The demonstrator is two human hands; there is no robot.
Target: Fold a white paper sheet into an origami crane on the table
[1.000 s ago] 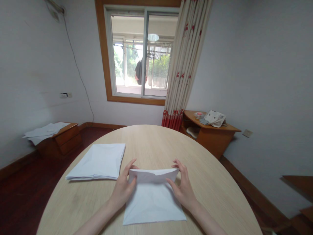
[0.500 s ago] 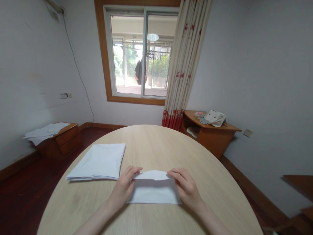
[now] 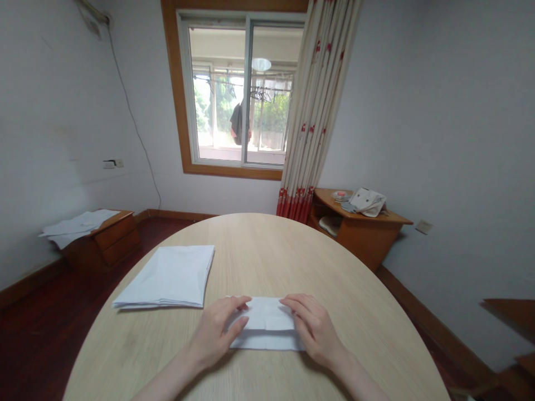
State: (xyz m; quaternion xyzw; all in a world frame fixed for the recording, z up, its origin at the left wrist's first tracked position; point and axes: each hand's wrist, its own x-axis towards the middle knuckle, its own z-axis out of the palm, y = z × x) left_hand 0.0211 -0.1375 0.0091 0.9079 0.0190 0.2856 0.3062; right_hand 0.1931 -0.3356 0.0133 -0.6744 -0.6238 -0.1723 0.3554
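A folded sheet of white paper [image 3: 267, 317] lies on the round table in front of me, its far part turned over towards me as a flap. A strip of the lower layer shows along the near side. My left hand [image 3: 223, 326] grips the paper's left end, fingers curled over the far fold and thumb on the flap. At the right end, my right hand [image 3: 311, 323] holds the paper with its fingertips on the far fold; its thumb is mostly hidden.
A stack of white paper [image 3: 171, 275] rests on the round wooden table [image 3: 267, 239] to the left. Beyond stand a low cabinet [image 3: 119, 236] with papers on it and a corner desk [image 3: 368, 239] bearing a cloth bag [image 3: 368, 201]. A curtain [image 3: 315, 111] hangs by the window.
The raised far edge of the paper has come down towards me and now lies over the near part. Both hands have moved slightly inward with it. The stack has not moved.
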